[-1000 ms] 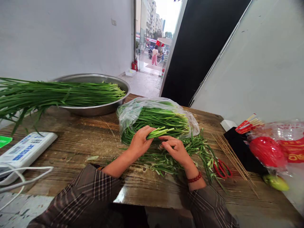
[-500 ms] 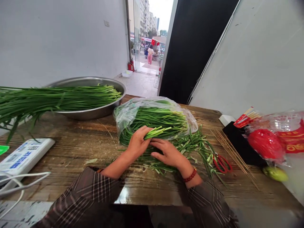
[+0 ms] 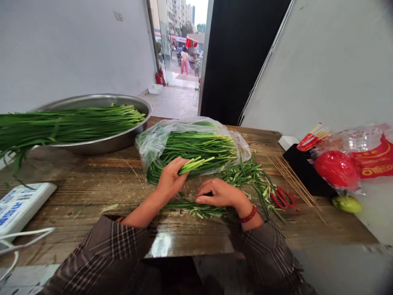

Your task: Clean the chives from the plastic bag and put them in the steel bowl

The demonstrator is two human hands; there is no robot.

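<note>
My left hand [image 3: 172,175] is closed around a small bunch of garlic chives [image 3: 196,164], their pale cut ends pointing right. Behind it, an open clear plastic bag [image 3: 150,139] holds a thick pile of garlic chives [image 3: 199,146]. My right hand [image 3: 219,192] hovers low over the table, fingers curled and thumb brought to the fingertips; whatever may be in that pinch is hidden. Beneath and left of it lies a strip of loose chive leaves and trimmings [image 3: 196,208]. More trimmings [image 3: 248,174] are heaped right of the bag.
A steel basin [image 3: 101,143] full of long chives [image 3: 92,123] stands at left. Red-handled scissors [image 3: 282,197] and thin bamboo skewers [image 3: 297,186] lie right. Beyond are a black box [image 3: 310,176] and a red plastic package [image 3: 337,170]. A white power strip [image 3: 24,205] sits front left.
My right hand has drawn away from the bunch, down toward the trimmings, and its fingers have curled in. My left hand still grips the chives. The view has shifted slightly.
</note>
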